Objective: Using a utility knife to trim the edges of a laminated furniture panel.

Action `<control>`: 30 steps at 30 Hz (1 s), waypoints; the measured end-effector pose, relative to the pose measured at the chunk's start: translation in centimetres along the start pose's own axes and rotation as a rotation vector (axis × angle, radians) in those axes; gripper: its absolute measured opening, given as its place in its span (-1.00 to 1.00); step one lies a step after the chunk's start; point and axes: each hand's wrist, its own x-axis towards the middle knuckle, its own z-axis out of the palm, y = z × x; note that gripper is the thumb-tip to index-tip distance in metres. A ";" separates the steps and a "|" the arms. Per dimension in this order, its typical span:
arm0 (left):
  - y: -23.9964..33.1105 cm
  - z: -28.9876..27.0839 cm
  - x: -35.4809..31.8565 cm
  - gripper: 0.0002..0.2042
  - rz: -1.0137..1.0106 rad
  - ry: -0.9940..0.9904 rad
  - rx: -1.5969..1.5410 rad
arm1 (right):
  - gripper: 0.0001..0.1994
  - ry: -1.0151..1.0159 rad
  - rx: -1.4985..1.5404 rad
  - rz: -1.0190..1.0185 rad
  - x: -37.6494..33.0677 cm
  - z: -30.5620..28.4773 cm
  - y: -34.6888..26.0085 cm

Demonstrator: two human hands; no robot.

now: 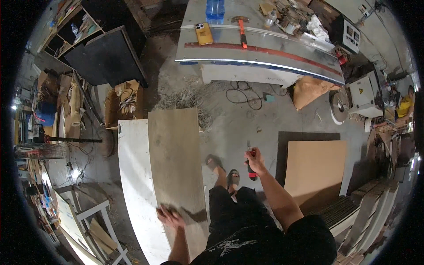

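My right hand [255, 160] is closed around a screwdriver [251, 172] with a black and red handle, held in the air to the right of my legs. Its thin metal end points away from me, and my fingers cover part of the grip. On the left, my left hand [171, 217] rests with its fingers spread at the near left part of a long brown wood-grain board [176, 150]. This board lies lengthwise on top of a wider white panel [134, 163], whose left side shows beside it.
A metal-topped bench [260, 57] stands ahead, bearing a hammer [242, 33], a phone [203, 34] and a water bottle [215, 11]. Flat tan [316, 170] and dark panels lie at right. A cardboard box [126, 104] and a pedestal fan [42, 151] stand left; cables [244, 95] cross the floor.
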 end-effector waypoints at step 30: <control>16.3 12.4 29.8 -0.38 -0.078 -0.168 0.091 | -0.68 -0.277 -0.767 -1.308 13.8 17.1 -13.5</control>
